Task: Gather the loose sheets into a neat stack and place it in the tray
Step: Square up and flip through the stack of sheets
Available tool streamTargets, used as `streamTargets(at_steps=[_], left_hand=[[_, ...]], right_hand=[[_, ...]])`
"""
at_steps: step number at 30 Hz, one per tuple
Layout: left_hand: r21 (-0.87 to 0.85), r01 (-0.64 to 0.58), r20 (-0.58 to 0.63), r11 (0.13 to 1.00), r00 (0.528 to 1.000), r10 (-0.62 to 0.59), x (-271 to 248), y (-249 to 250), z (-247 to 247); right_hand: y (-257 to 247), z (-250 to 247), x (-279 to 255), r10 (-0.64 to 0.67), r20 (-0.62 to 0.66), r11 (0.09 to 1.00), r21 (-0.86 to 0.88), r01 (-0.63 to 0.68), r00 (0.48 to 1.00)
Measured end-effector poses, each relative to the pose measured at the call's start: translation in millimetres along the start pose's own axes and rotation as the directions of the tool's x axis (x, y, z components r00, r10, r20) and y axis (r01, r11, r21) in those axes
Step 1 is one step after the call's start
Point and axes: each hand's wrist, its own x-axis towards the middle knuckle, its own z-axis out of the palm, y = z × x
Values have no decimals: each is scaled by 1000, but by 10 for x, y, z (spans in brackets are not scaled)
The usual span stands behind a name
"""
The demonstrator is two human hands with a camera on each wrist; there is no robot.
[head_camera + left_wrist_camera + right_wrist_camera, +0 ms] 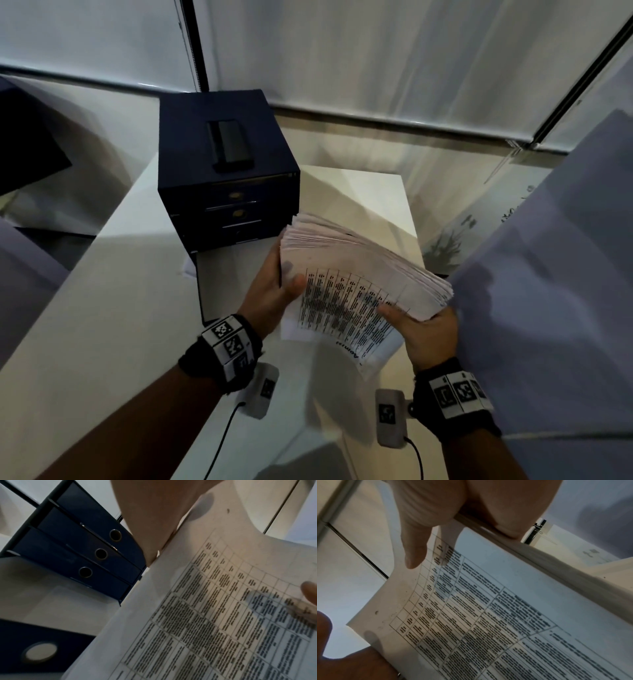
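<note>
Sheets [356, 274] of thin printed paper bowed in a thick, fanned wad, left hand [274, 291] and right hand [424, 329] each clamped on an end.

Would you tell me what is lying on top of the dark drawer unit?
A flat black rectangular object lies on the drawer unit, near the middle of its top. What it is cannot be told. The stack of sheets covers the unit's lower right corner.

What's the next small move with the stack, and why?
Probably tap the stack edge-down on the table to square it: both the left hand and right hand grip it, but its far edges are fanned, and the pulled-out tray waits below.
</note>
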Motion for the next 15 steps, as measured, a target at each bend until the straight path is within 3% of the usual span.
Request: streamTargets(at_steps=[4, 9, 15], left_hand=[[-23, 31, -5, 999, 999, -31, 82, 16, -6], [-126, 20, -160, 992, 986, -40, 210, 174, 57], [-22, -38, -323, 999, 946, 28, 406, 271, 159]], right_hand=[[-26, -4, 14, 16, -58, 1000, 2, -16, 998], [-29, -38, 27, 15, -49, 1000, 0, -15, 999], [-47, -37, 11, -23, -51, 1000, -9, 22, 998]])
